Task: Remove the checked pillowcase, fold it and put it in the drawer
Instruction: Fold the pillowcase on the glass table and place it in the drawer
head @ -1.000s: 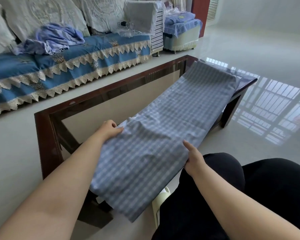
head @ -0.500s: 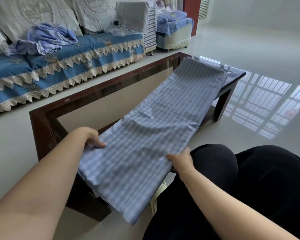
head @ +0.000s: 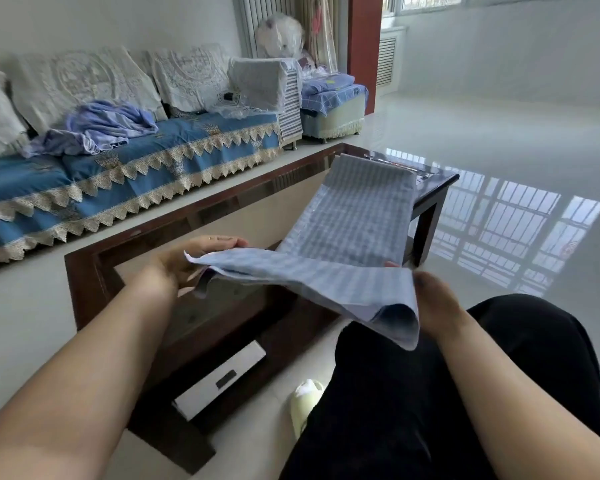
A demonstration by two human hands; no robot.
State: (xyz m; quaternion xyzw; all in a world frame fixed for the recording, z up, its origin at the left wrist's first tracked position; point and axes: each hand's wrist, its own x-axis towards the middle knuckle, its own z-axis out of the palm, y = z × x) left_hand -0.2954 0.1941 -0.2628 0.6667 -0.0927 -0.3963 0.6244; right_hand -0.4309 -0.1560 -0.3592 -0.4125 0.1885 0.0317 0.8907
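Stretching along the left wall, the sofa is the biggest thing in sight, covered in a blue cloth with a cream lace edge and backed by pale lace cushions. A crumpled blue-and-lilac sheet lies heaped on its seat. Beyond the sofa's far end stands a small stool draped in blue checked fabric.

Next in size is the coffee table, a dark wooden frame with a glass top, set between the sofa and the seated person's black-trousered legs. Under its near end, a white drawer front with a dark handle slot shows below the glass.

The checked pillowcase lies lengthwise along the table's right side. Its far end rests flat near the table's far corner, while its near end is lifted off the glass and turned over, so a doubled fold hangs above the person's knee.

The left hand holds the near left corner of the pillowcase, fingers pressed together along the upper edge with the cloth pinched beneath them. The right hand grips the near right corner; most of it is hidden behind the hanging fold, so how its fingers lie cannot be told, though one fingertip shows at the cloth's top edge.

A pale slipper sits on the floor beside the table leg.
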